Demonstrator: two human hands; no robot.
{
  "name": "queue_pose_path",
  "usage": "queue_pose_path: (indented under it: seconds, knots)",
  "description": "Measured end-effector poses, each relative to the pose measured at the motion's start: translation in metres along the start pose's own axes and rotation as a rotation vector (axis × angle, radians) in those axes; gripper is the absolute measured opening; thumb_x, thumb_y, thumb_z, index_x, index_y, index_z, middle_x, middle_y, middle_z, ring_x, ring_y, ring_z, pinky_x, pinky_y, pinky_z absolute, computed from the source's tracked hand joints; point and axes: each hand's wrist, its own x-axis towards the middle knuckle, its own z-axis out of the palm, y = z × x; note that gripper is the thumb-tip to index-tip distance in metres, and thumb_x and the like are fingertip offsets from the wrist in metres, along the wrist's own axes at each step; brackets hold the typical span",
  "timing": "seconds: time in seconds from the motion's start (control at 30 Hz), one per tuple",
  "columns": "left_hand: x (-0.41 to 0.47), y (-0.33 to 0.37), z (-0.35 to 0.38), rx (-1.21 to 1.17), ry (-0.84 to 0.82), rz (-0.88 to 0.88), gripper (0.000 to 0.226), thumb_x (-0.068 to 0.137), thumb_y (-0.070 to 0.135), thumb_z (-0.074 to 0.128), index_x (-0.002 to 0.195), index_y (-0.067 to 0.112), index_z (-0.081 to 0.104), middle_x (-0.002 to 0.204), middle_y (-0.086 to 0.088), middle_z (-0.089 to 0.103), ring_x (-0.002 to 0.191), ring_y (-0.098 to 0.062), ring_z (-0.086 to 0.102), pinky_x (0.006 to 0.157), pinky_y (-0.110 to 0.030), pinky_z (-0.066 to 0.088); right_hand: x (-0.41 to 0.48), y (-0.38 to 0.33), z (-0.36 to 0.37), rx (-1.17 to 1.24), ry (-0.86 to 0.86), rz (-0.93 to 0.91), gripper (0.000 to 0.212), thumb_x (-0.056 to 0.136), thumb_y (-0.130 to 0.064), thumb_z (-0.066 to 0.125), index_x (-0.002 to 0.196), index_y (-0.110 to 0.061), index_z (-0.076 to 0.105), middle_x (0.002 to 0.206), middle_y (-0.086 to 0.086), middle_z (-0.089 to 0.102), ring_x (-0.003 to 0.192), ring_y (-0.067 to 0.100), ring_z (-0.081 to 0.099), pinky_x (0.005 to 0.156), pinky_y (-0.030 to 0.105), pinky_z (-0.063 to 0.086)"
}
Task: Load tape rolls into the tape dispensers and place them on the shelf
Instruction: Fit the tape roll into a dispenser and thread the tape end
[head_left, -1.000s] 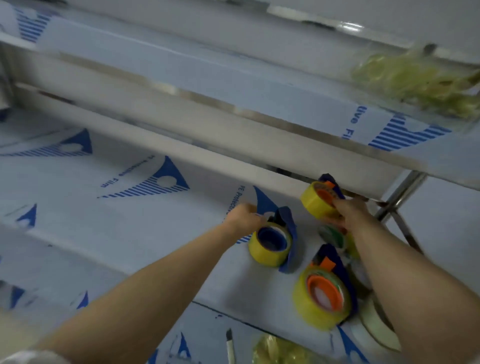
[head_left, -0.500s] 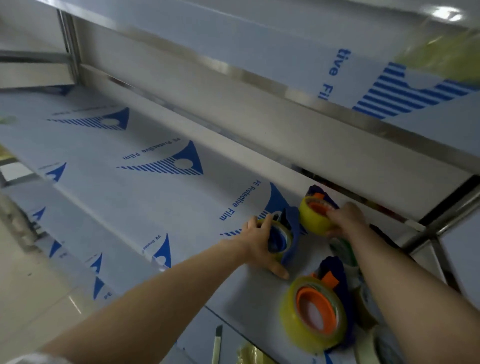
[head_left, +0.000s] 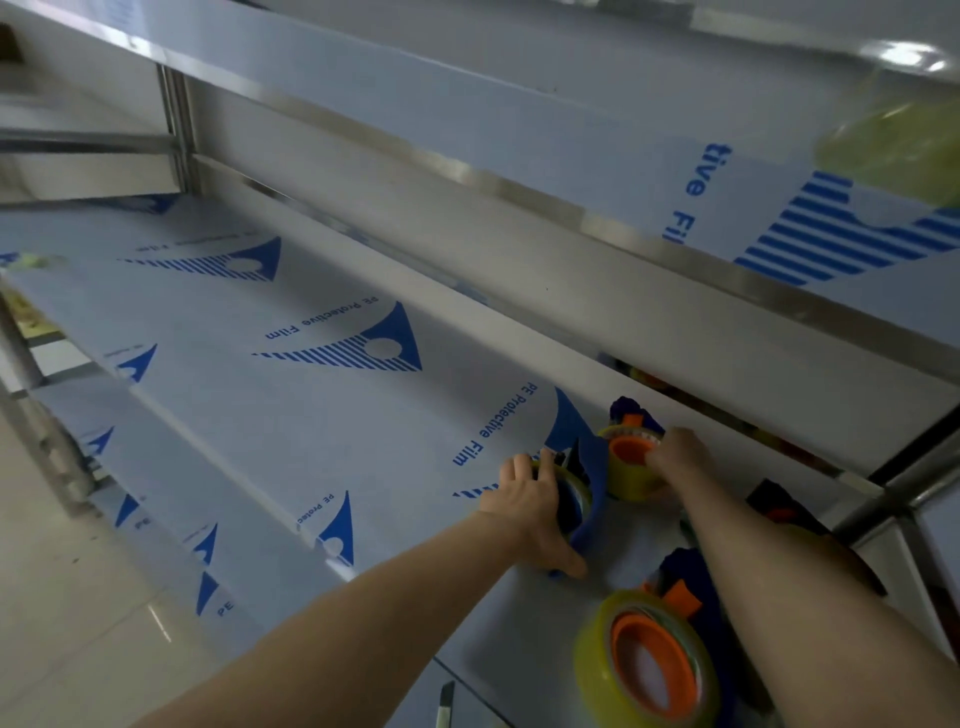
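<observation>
My left grip (head_left: 535, 512) is closed round a blue dispenser (head_left: 597, 491) loaded with a yellow tape roll. The fingers lie over the top and the thumb is spread along its near edge. The dispenser rests on the film-covered shelf (head_left: 311, 374). Just right of that grip and a little farther back, my right grip (head_left: 675, 457) has its fingers curled onto a second dispenser (head_left: 626, 480), whose yellow roll has an orange core; it is also down on the shelf. Nearer me than both grips, under my right forearm, stands a third dispenser (head_left: 660, 649) with the same orange-cored roll, touched by neither. An upper shelf (head_left: 519, 135) runs above both grips.
</observation>
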Motion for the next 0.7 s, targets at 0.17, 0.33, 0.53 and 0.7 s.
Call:
queue_pose_path:
  seconds: [0.17,0.33,0.53,0.7]
  knots:
    - [0.001,-0.021,-0.014,0.014,0.046,-0.062,0.132,0.057,0.055,0.077,0.149,0.016,-0.009,0.142,-0.01,0.02,0.134,-0.032,0.019,0.101,-0.048,0.04,-0.002,-0.009,0.017,0.127,-0.046,-0.026,0.045,0.089,-0.01,0.062,0.128,0.007,0.047,0.123,0.029,0.056,0.11,0.043,0.056,0.083,0.045,0.051]
    - [0.003,-0.047,-0.029,-0.059,0.079,-0.131,0.134,0.056,0.053,0.078,0.148,0.015,-0.011,0.143,-0.009,0.021,0.134,-0.032,0.022,0.102,-0.048,0.04,-0.01,-0.028,0.035,0.28,-0.091,-0.013,0.042,0.083,-0.004,0.065,0.122,0.006,0.051,0.116,0.029,0.059,0.098,0.046,0.06,0.071,0.054,0.056]
    - [-0.004,-0.098,-0.061,-0.075,0.154,-0.219,0.132,0.057,0.052,0.078,0.149,0.014,-0.009,0.144,-0.01,0.021,0.135,-0.032,0.022,0.105,-0.046,0.038,-0.03,-0.078,0.068,0.4,-0.178,-0.061,0.045,0.089,-0.004,0.059,0.131,0.002,0.044,0.122,0.026,0.056,0.095,0.045,0.061,0.056,0.05,0.058]
    - [-0.009,-0.169,-0.1,-0.062,0.192,-0.282,0.13,0.058,0.051,0.077,0.149,0.013,-0.01,0.144,-0.01,0.02,0.134,-0.03,0.022,0.105,-0.042,0.038,-0.05,-0.143,0.113,0.407,-0.268,-0.063,0.045,0.094,-0.01,0.053,0.137,-0.005,0.04,0.125,0.024,0.054,0.087,0.04,0.064,0.06,0.045,0.059]
